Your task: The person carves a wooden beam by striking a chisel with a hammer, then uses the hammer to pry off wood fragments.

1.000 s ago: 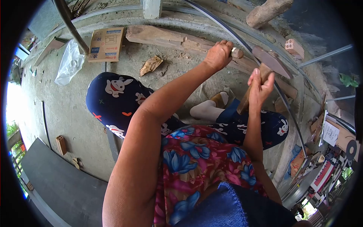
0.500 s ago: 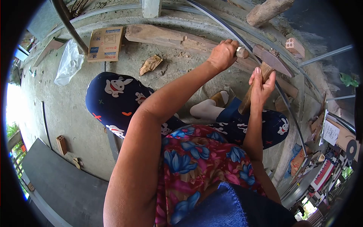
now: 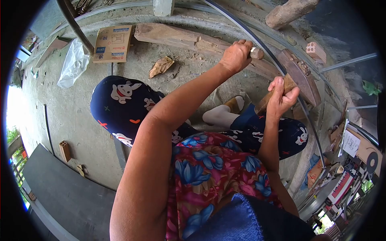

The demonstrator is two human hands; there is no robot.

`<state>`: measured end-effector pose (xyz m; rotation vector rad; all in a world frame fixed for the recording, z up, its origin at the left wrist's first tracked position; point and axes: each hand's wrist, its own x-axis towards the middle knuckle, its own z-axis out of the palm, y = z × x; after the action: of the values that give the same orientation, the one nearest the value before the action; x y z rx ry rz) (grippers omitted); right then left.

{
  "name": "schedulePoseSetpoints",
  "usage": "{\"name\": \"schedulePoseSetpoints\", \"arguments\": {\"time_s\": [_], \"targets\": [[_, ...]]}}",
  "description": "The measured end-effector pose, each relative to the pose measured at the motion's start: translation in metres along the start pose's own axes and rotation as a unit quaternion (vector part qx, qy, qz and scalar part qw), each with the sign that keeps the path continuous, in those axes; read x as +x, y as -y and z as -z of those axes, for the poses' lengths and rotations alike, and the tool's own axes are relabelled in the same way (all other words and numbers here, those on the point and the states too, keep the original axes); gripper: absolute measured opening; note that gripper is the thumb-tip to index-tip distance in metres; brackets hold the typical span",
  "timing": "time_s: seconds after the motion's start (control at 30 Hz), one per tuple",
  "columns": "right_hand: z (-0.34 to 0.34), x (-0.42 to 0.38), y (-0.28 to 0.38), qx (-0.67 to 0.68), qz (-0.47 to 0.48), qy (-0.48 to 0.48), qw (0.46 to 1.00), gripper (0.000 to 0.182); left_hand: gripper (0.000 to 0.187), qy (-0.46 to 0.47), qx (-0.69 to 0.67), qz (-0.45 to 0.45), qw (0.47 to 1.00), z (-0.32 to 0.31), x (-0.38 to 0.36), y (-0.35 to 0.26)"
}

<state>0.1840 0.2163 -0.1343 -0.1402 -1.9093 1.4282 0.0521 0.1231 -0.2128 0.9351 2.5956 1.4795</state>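
My left hand [image 3: 237,56] is closed in a fist around a short piece with a blunt, faceted end [image 3: 257,53]; the rest of that piece is hidden in the fingers. It is held above a long wooden beam on the floor. My right hand [image 3: 282,98] grips the wooden handle of an axe [image 3: 300,76] just below its head. The brown metal head points to the lower right, with chipped wood sticking out of its top. The faceted end and the axe head are apart, side by side.
The wooden beam [image 3: 173,38] lies along a curved ledge. A dark metal strip [image 3: 249,30] passes behind the axe. Nearby are flattened cardboard [image 3: 112,44], a plastic bag [image 3: 74,66], a dry leaf [image 3: 161,66], a brick [image 3: 316,52] and a log [image 3: 287,15]. Tools clutter the right side.
The axe head has moved down and to the right and turned, showing more of its broad side. My right hand has moved slightly down with it. My left hand has hardly moved.
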Motion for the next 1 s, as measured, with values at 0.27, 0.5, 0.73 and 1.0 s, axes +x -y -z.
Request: {"name": "schedulePoseSetpoints", "arguments": {"time_s": [0.27, 0.5, 0.73, 1.0], "targets": [[-0.001, 0.003, 0.001, -0.027, -0.131, 0.056, 0.989, 0.013, 0.033, -0.016, -0.013, -0.008, 1.0, -0.002, -0.002, 0.002], [-0.005, -0.003, -0.005, -0.072, -0.138, 0.059, 0.986, 0.016, 0.032, -0.011, -0.004, -0.01, 1.0, 0.001, -0.001, 0.003], [-0.002, -0.002, -0.002, -0.063, -0.099, 0.048, 0.992, 0.012, 0.031, -0.004, 0.012, -0.001, 1.0, -0.003, -0.002, -0.001], [0.009, -0.001, -0.027, -0.219, -0.104, 0.059, 0.968, 0.023, 0.031, 0.012, 0.052, -0.027, 0.998, -0.015, -0.002, 0.001]]}}
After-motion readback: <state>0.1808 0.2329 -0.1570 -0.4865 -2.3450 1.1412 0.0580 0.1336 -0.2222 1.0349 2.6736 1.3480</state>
